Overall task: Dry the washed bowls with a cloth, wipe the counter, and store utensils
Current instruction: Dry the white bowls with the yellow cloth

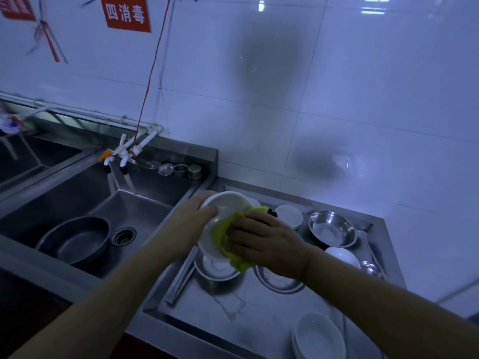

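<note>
My left hand (190, 218) grips the rim of a white bowl (228, 206), tilted above the steel counter (259, 314). My right hand (264, 242) presses a yellow-green cloth (223, 229) into the bowl's inside. Below them sit a steel plate holding a white dish (216, 269) and another steel plate (280, 282). A steel bowl (331, 228), a white bowl (342, 256), a small white dish (289, 215) and stacked white bowls (320, 336) lie around the counter. Steel chopsticks (181, 275) rest at the counter's left edge, and a ladle (370, 266) lies at its right.
To the left is a steel sink (145, 211) with a large steel basin (75, 240), a drain (123, 236) and white taps (121, 152). Small lids and a strainer (178, 169) sit on the ledge behind. A white tiled wall (337, 112) backs the counter.
</note>
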The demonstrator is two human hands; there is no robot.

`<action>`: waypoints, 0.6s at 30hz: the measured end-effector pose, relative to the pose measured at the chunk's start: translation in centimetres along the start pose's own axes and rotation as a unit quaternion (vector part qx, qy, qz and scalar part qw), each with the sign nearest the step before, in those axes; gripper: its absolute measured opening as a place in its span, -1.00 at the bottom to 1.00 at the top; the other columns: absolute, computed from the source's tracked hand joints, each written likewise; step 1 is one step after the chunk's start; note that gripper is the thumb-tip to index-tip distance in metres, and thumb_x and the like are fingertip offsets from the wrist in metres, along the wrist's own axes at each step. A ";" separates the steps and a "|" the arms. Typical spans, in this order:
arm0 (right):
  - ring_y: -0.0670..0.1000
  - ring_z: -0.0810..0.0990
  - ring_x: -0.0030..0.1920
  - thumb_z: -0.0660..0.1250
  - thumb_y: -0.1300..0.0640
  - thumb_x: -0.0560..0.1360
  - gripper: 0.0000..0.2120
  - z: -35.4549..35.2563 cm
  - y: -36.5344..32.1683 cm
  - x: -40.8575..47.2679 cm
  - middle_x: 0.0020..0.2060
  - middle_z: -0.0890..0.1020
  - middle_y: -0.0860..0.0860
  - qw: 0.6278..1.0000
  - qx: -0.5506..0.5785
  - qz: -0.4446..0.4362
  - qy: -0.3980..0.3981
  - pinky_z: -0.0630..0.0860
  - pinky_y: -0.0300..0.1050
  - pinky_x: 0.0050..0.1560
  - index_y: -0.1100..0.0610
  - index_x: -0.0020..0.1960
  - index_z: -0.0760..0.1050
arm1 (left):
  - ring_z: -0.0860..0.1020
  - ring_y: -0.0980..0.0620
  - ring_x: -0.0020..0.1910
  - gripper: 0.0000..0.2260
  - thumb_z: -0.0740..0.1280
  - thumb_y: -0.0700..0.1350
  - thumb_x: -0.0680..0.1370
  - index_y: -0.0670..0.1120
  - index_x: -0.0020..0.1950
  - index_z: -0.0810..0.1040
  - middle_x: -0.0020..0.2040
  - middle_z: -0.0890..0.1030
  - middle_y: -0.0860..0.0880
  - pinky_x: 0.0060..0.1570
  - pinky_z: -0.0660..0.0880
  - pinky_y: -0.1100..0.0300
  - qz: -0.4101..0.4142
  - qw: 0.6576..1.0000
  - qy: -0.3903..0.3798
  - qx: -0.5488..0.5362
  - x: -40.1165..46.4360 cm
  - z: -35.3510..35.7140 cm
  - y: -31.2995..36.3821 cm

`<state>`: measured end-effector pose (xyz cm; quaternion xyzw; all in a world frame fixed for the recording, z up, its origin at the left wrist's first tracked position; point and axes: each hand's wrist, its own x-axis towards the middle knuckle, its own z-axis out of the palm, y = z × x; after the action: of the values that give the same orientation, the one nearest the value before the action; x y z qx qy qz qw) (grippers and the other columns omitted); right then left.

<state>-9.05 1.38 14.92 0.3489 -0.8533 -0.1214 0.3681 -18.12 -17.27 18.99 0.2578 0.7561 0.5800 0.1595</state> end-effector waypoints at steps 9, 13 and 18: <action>0.03 0.64 0.05 0.38 0.18 0.53 -0.84 2.5 -4.6 1.3 0.01 0.69 0.06 0.978 0.021 0.189 0.091 0.51 -0.07 0.14 0.17 0.09 0.64 | 0.49 0.00 -0.10 -0.83 0.22 -0.16 0.52 0.12 -0.11 0.49 -0.12 0.54 0.02 -0.09 0.43 0.07 0.011 0.997 0.070 -0.017 1.8 2.4 0.1; 0.07 0.65 -0.02 0.39 0.22 0.52 -0.90 0.5 -1.0 -0.3 -0.07 0.69 0.06 0.998 -0.001 0.024 0.062 0.52 -0.02 0.11 0.15 -0.02 0.68 | 0.54 -0.08 -0.13 -0.84 0.24 -0.16 0.50 0.09 -0.06 0.53 -0.09 0.56 -0.08 -0.19 0.51 0.05 -0.067 0.987 -0.123 0.075 2.7 0.4 1.8; 0.05 0.65 -0.10 0.35 0.20 0.54 -0.88 0.5 -0.3 1.0 -0.10 0.69 0.04 0.988 -0.048 0.128 0.074 0.55 -0.02 -0.03 0.15 0.00 0.67 | 0.58 -0.01 -0.16 -0.80 0.32 -0.18 0.49 0.12 -0.01 0.54 -0.06 0.60 -0.06 -0.31 0.52 0.20 -0.024 0.997 -0.031 -0.065 2.9 1.1 1.8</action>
<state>-9.71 0.43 14.94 0.2268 -0.8544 -0.0879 0.4591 -19.49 -14.37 20.54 0.2470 0.7174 0.6155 0.2132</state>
